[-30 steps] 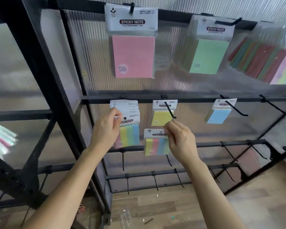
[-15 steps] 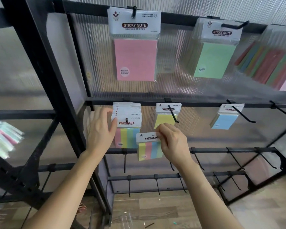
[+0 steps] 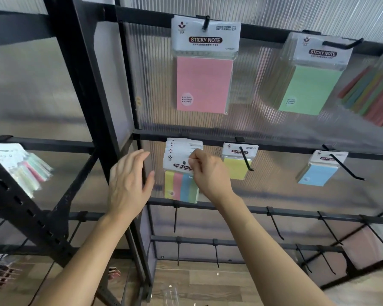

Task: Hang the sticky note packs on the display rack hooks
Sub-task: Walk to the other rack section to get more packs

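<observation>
At the left end of the middle rail (image 3: 274,146), the right hand (image 3: 210,173) hid the right edge of the striped pack (image 3: 180,187), pinching its top; the left hand (image 3: 128,184) hovered beside, fingers spread.

Your right hand (image 3: 208,175) hid the right half of the header on the striped pack (image 3: 180,188), and its hook (image 3: 184,162) showed only as a dark dot. The picture's right edge cut off the multicolour packs (image 3: 374,96). The left-side packs (image 3: 20,166) were blurred, and small print on the pink pack (image 3: 205,85) was unreadable.
</observation>
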Action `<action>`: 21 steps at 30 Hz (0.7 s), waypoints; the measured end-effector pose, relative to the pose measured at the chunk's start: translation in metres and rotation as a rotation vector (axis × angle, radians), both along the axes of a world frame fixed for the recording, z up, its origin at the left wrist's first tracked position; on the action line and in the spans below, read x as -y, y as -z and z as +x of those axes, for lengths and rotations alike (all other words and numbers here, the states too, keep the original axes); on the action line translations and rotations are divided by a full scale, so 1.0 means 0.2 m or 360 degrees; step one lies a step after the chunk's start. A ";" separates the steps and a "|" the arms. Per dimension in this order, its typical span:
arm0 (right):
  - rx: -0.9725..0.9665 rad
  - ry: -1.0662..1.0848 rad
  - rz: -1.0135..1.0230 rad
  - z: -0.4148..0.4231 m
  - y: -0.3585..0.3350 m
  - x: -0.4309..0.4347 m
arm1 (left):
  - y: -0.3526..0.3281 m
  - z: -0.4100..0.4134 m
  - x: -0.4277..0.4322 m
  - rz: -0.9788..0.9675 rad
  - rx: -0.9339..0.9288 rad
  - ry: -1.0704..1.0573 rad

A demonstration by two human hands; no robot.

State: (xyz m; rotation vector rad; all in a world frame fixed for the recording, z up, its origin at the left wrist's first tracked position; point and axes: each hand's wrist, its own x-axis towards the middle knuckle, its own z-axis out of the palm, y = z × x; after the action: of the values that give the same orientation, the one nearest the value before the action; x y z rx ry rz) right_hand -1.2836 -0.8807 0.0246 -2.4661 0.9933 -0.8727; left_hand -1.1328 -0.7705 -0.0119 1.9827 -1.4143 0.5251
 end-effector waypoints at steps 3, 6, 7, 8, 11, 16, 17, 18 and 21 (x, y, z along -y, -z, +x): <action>-0.0105 0.0051 0.0001 0.03 -0.01 0.00 | 0.00 0.01 -0.01 0.0030 0.0015 -0.0028; -0.0086 0.0057 0.0009 0.02 -0.02 0.00 | 0.01 0.01 -0.01 0.0067 0.0035 -0.0037; -0.0062 0.0058 0.0016 0.02 -0.02 0.00 | 0.01 0.02 -0.01 0.0083 0.0048 -0.0038; -0.0044 0.0066 0.0025 0.01 -0.02 0.00 | 0.01 0.02 -0.01 0.0098 0.0058 -0.0039; -0.0048 0.0114 -0.0011 0.01 -0.01 0.01 | 0.01 0.02 -0.01 0.0118 0.0080 -0.0042; -0.0047 0.0222 -0.0212 0.04 0.00 0.04 | 0.02 0.01 -0.02 0.0151 0.0143 -0.0020; 0.0000 0.0237 -0.0236 0.05 0.00 0.04 | 0.03 0.01 -0.02 0.0160 0.0150 -0.0014; 0.0044 0.0247 -0.0268 0.05 0.01 0.05 | 0.03 0.01 -0.02 0.0173 0.0154 -0.0008; 0.0081 0.0282 -0.0428 0.04 0.06 0.04 | 0.04 0.01 -0.03 0.0209 0.0169 0.0017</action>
State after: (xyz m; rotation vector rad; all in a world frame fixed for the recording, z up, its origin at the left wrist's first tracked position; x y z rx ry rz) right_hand -1.2751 -0.8887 0.0134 -2.5867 1.1572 -1.1904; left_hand -1.1305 -0.7639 -0.0191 2.0754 -1.5590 0.5522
